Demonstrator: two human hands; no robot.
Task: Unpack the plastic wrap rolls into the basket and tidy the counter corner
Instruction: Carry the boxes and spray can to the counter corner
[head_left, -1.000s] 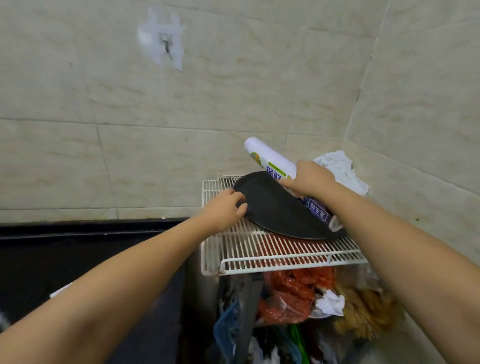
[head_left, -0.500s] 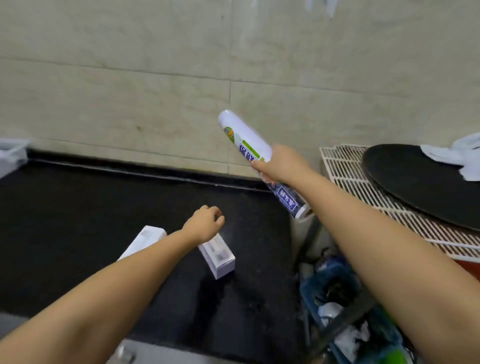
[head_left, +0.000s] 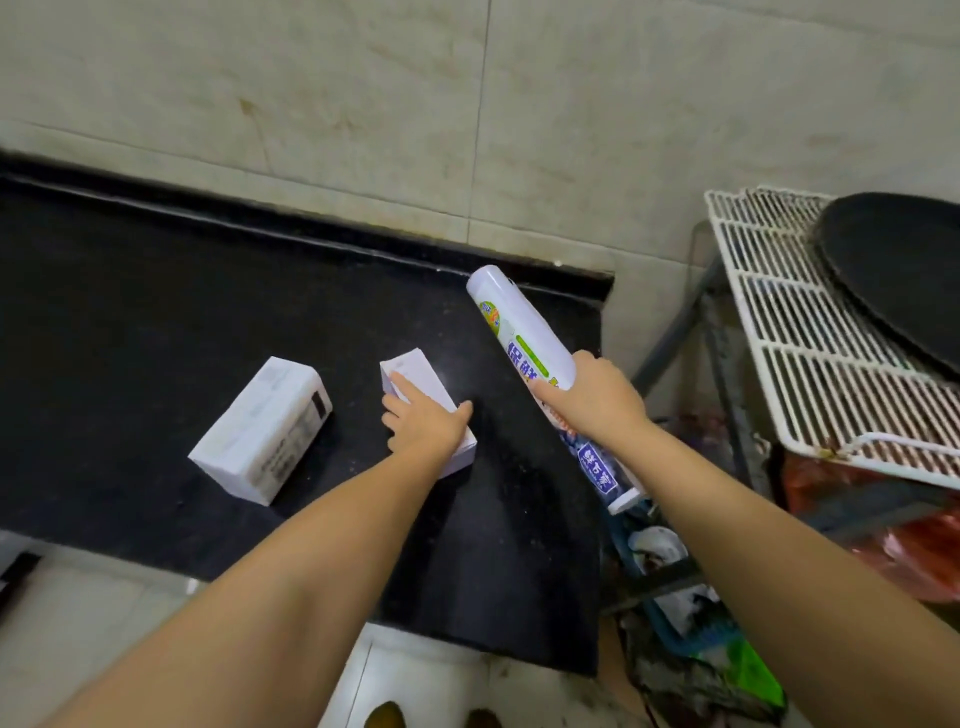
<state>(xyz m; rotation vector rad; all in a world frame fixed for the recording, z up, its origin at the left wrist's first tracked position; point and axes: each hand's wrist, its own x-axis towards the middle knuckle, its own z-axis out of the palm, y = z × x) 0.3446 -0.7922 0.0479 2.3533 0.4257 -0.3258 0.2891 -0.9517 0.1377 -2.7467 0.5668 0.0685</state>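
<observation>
The left hand (head_left: 423, 422) has dropped onto the small box (head_left: 428, 413), fingers spread flat, beside the larger box (head_left: 262, 428). The right hand (head_left: 592, 400) grips the roll (head_left: 524, 338) above the surface (head_left: 156, 291); better to close round the box's sides.

- Black speckled stone counter (head_left: 156, 291): runs from the left edge to a square right end, backed by a beige tiled wall.
- Larger white rectangular cardboard box (head_left: 262, 430): lies flat on the counter, left of centre, printed side up.
- Smaller white rectangular cardboard box (head_left: 415, 400): lies flat just right of the larger, apart from it, partly covered by a hand.
- White wire rack shelf (head_left: 810, 358): far right, carrying a black flat rounded pan (head_left: 898, 270).
</observation>
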